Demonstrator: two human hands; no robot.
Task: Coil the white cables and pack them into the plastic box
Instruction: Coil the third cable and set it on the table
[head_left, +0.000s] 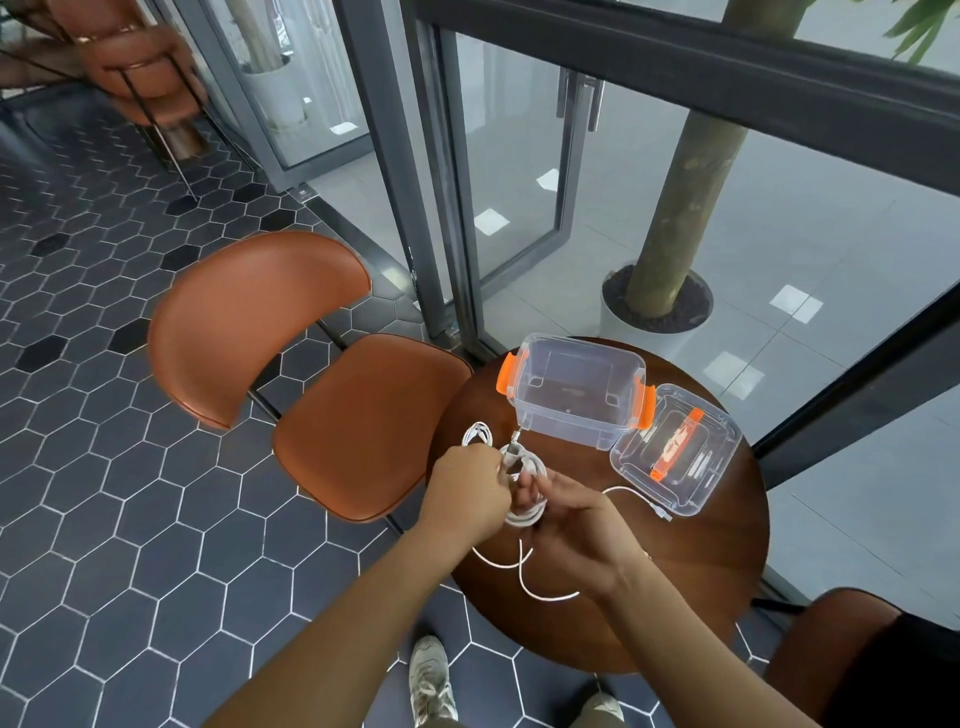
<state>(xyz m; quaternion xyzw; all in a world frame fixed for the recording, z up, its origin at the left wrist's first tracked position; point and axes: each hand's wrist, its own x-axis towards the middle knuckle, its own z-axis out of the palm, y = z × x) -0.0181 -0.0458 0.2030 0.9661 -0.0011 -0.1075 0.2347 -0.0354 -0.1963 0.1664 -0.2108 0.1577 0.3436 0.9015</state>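
Over the round wooden table (691, 582), my left hand (470, 491) and my right hand (563, 512) hold a partly wound white cable coil (524, 512) between them. My left hand pinches its plug end near the top. Loose cable (524, 571) trails from the coil across the table. A second small white coil (475, 434) lies at the table's left edge. The clear plastic box (579, 389) with orange latches stands open and empty behind my hands. Its clear lid (675, 449) lies to the right of the box.
An orange-brown chair (332, 374) stands left of the table. Another chair's edge (852, 649) shows at the lower right. Glass doors and a potted tree trunk (670, 239) are behind the table. My shoes (431, 680) stand on the dark hexagon-tiled floor.
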